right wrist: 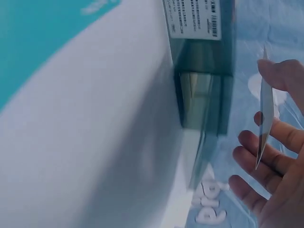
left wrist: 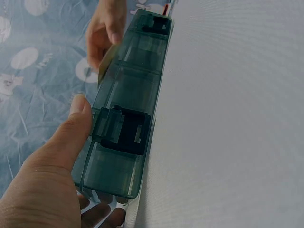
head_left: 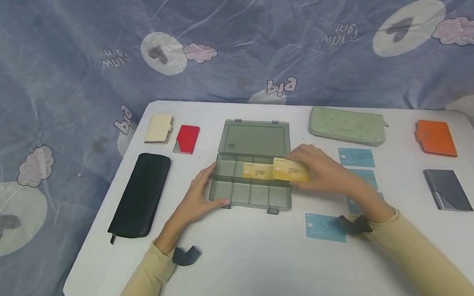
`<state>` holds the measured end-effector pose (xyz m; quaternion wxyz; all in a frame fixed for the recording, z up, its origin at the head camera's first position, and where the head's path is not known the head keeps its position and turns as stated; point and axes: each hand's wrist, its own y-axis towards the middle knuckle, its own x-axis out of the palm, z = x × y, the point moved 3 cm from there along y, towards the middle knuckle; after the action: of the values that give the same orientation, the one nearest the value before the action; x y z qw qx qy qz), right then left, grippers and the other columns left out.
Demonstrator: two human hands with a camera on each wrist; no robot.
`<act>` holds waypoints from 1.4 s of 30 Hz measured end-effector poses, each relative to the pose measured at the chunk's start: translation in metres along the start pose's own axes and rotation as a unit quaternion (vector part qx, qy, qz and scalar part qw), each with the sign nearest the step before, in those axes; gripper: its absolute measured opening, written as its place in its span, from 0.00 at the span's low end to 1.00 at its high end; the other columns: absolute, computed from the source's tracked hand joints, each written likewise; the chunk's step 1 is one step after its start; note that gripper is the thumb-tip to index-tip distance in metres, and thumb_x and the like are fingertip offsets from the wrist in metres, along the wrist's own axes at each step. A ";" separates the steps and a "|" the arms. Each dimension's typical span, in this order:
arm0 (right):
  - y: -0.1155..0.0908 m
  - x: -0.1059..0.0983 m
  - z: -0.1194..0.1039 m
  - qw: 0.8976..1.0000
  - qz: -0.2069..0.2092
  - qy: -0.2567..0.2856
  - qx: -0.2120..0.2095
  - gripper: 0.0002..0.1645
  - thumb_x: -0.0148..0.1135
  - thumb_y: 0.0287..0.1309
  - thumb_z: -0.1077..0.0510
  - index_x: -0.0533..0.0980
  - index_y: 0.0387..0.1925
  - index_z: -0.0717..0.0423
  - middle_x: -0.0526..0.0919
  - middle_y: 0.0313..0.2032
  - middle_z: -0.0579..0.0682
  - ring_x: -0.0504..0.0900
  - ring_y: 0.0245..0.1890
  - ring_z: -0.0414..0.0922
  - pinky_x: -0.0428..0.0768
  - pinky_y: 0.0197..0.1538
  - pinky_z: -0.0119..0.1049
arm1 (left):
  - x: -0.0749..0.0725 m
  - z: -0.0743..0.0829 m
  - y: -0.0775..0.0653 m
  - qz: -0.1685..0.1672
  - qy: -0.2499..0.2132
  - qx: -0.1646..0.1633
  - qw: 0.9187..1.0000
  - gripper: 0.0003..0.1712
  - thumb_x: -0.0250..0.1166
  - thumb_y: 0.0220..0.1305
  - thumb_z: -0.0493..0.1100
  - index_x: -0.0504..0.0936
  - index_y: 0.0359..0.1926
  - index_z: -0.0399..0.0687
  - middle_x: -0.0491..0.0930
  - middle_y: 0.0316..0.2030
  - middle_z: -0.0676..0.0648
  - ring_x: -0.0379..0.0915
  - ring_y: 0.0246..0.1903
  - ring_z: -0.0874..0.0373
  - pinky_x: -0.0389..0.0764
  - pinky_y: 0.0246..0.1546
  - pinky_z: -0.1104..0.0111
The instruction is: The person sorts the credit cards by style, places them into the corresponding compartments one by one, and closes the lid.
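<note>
A clear green divided box point(head_left: 221, 190) lies on the white table, its hinged lid point(head_left: 257, 138) folded back flat behind it. My left hand point(head_left: 197, 199) holds the box's left end, thumb point(left wrist: 78, 114) by a front latch and fingers around the side. Between thumb and fingers, my right hand point(head_left: 325, 169) pinches a gold card point(head_left: 289, 170) over the right back compartments. In the right wrist view this held card point(right wrist: 266, 114) appears edge-on, above the box's rim. Another gold card point(head_left: 256, 171) sits in the back row, partly overlapped by the held one.
Blue cards, one at the front point(head_left: 325, 228) and several under or behind my right arm, lie right of the box. A green pouch point(head_left: 347, 125), orange holder point(head_left: 437, 137) and dark card case point(head_left: 448, 190) are farther right. Leftward are a black wallet point(head_left: 140, 196), cream holder point(head_left: 158, 128) and red case point(head_left: 187, 139).
</note>
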<state>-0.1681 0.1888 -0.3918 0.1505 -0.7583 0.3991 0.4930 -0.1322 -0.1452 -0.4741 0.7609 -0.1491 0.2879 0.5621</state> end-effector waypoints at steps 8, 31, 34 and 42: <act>0.034 0.022 -0.004 0.999 -0.015 0.008 -0.030 0.35 0.72 0.44 0.46 0.72 0.55 0.52 0.72 0.50 0.47 0.68 0.49 0.45 0.68 0.49 0.43 | 0.001 -0.002 0.000 0.003 0.001 0.003 1.000 0.58 0.72 0.44 0.63 0.50 0.72 0.60 0.58 0.67 0.53 0.55 0.64 0.56 0.61 0.61 0.49; 0.024 0.031 -0.005 0.998 -0.033 -0.037 -0.032 0.44 0.66 0.49 0.39 0.66 0.63 0.58 0.66 0.60 0.56 0.65 0.60 0.52 0.65 0.60 0.50 | 0.000 -0.002 0.001 0.002 0.008 0.003 1.000 0.58 0.72 0.44 0.62 0.51 0.72 0.59 0.58 0.67 0.53 0.54 0.65 0.56 0.61 0.60 0.48; 0.022 0.031 -0.006 0.998 -0.023 -0.042 -0.050 0.42 0.67 0.49 0.42 0.67 0.62 0.58 0.66 0.60 0.57 0.64 0.60 0.53 0.65 0.60 0.51 | 0.000 0.000 0.002 0.002 0.006 0.006 1.000 0.58 0.72 0.44 0.61 0.51 0.72 0.58 0.58 0.67 0.53 0.54 0.65 0.56 0.60 0.61 0.48; 0.032 0.035 -0.022 0.996 -0.035 0.010 -0.078 0.41 0.68 0.48 0.42 0.66 0.63 0.49 0.68 0.62 0.46 0.61 0.64 0.48 0.60 0.62 0.51 | -0.001 0.001 0.001 0.001 0.006 0.002 1.000 0.57 0.73 0.44 0.60 0.50 0.72 0.59 0.57 0.67 0.53 0.54 0.65 0.56 0.61 0.61 0.48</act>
<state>-0.1713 0.1388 -0.4065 0.1044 -0.7858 0.3344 0.5098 -0.1326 -0.1450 -0.4730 0.7587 -0.1508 0.2935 0.5617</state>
